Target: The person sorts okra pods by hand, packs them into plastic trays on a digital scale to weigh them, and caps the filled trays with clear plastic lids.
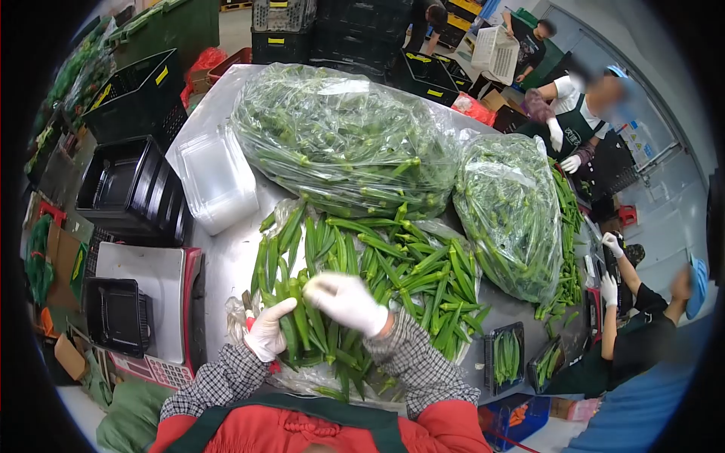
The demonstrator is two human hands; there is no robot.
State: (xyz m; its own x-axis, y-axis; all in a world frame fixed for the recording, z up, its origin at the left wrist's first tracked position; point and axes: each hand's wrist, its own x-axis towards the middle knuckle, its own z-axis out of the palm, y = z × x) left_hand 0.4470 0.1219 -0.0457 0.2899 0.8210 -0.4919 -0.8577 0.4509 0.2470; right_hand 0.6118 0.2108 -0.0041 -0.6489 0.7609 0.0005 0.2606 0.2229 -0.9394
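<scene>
My left hand (270, 330), in a white glove, is closed around several okra pods (296, 309) held upright above the pile. Beside it lies a knife-like tool with a red handle (250, 322), partly hidden by the hand. My right hand (347, 303), also gloved in white, is just right of those pods, over the loose okra (423, 264). Its fingers are smeared by motion, so their grip does not show. Behind the loose pods rest a large clear bag of okra (340, 143) and a smaller one (506, 219).
Stacked clear lids (215, 181) and black trays (128, 189) stand at the left, near a scale (143, 302) bearing an empty black tray (118, 315). Okra-filled trays (504, 356) sit at right. Gloved co-workers (642, 332) stand along the right side. Crates (283, 38) are stacked behind.
</scene>
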